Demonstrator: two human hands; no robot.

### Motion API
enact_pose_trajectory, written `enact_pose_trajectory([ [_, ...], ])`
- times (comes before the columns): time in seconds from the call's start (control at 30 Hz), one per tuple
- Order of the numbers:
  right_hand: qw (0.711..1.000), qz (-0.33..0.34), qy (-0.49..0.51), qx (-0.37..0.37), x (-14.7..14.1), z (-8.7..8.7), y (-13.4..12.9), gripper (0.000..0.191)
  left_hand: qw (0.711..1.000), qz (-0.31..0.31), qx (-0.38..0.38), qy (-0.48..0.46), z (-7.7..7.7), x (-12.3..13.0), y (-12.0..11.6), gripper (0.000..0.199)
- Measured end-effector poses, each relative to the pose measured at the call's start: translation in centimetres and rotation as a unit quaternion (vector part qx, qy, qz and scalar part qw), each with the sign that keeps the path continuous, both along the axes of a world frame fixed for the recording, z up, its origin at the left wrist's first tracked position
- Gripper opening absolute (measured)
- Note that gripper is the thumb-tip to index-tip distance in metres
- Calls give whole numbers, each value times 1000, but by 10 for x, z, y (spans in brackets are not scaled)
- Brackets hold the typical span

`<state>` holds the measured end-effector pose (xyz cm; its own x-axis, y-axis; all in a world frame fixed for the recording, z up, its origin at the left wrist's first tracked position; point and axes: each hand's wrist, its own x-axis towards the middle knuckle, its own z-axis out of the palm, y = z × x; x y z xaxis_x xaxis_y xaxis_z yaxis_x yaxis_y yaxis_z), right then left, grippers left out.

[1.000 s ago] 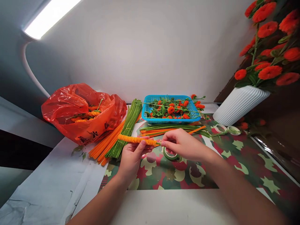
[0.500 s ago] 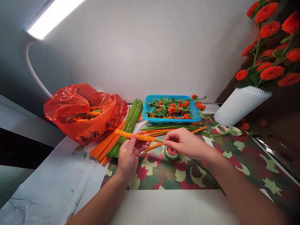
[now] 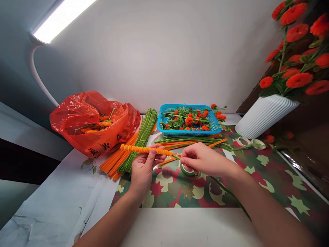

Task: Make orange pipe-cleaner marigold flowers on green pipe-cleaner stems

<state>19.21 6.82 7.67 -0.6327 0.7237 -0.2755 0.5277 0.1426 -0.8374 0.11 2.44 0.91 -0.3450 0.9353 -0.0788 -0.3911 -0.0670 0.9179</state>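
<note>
An orange coiled fuzzy strip point(image 3: 136, 149) lies nearly level above the patterned mat, its left end reaching over a bundle of green stems point(image 3: 145, 130). My left hand point(image 3: 144, 168) is closed on the strip right of its middle, thumb in front and fingers behind. From the strip's right end comes a green stem point(image 3: 176, 157), pinched by the fingertips of my right hand point(image 3: 202, 158). The stem's long tail emerges beneath my right hand and trails toward the lower right. A roll of green tape point(image 3: 187, 170) is just below my right fingertips, partly covered.
Behind stands a blue basket point(image 3: 189, 132) of red flowers. At left are a red plastic bag point(image 3: 102, 140) and orange strips point(image 3: 109, 164). At right are a white ribbed vase point(image 3: 266, 116) with red flowers and tape rolls point(image 3: 257, 144). A lamp point(image 3: 63, 20) hangs upper left.
The orange coil now reaches further left and looks longer and thinner, with looser turns at its left end. Both hands keep their hold and have barely moved.
</note>
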Motion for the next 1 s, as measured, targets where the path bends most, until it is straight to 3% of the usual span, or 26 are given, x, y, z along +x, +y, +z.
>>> enact_pose_trajectory([
  [0.3,998,29,35,-42,3,-3,3,22,999,-46,0,-20,-2,0,-1,42],
  [0.5,998,12,39,-49,-5,-11,1,24,997,-79,-3,-24,-8,3,-3,41],
  [0.73,999,22,6,-23,-1,-8,3,26,998,-3,-5,-65,4,-1,2,45],
  [1.0,999,26,-27,-3,-2,-9,3,27,999,-21,0,-45,0,0,2,42],
])
